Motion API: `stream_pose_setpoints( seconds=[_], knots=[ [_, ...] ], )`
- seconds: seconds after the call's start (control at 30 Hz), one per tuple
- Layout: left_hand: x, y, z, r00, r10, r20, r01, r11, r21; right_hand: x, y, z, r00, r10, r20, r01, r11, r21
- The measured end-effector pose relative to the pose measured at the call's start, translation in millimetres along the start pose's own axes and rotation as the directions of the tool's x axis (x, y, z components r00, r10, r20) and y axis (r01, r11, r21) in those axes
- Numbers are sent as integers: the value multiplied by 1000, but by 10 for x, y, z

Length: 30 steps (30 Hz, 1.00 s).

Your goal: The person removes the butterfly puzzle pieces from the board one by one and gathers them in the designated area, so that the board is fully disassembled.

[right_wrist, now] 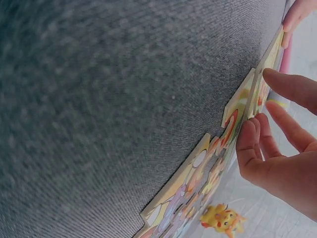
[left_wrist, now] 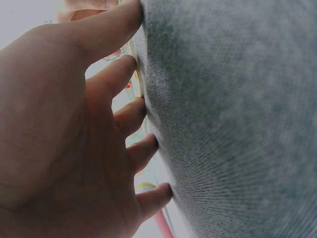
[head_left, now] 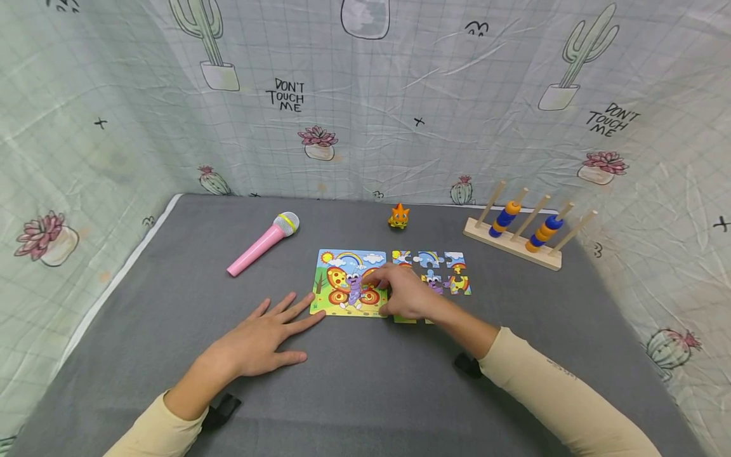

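A rectangular butterfly puzzle board lies flat on the grey cloth. My left hand lies palm down with fingers spread, index and middle fingertips right at the board's lower left edge. Over the board's right side is my right hand, its thumb by the lower right corner and its index finger over the picture. In the right wrist view, thumb and index finger stand apart at the board, and the other fingers bend at its edge. Loose jigsaw pieces lie to the right in rows, partly hidden under the right hand.
A pink toy microphone lies at the back left. A small orange and yellow figurine stands behind the board. At the back right is a wooden peg stand with blue and orange beads. Patterned cloth hangs behind the table.
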<state>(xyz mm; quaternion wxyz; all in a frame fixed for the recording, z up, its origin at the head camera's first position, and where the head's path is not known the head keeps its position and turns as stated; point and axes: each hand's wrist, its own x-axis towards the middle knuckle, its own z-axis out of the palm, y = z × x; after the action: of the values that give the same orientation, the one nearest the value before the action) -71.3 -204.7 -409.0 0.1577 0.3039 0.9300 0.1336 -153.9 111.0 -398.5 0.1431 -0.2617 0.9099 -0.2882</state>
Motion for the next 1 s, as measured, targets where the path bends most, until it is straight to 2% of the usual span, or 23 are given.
stream_pose_setpoints(
  seconds=[0.23, 0.53, 1.0],
  knots=[
    [-20, -5, 3, 1000, -4, -5, 4, 1000, 0, 3, -12, 24, 1000, -15, 9, 15, 1000, 22],
    [-5, -4, 2, 1000, 6, -8, -7, 1000, -16, 1, -29, 20, 1000, -25, -1, 25, 999, -23],
    [3, -2, 2, 1000, -1, 1, 1, 1000, -13, 24, -11, 14, 1000, -7, 18, 7, 1000, 13]
  ],
)
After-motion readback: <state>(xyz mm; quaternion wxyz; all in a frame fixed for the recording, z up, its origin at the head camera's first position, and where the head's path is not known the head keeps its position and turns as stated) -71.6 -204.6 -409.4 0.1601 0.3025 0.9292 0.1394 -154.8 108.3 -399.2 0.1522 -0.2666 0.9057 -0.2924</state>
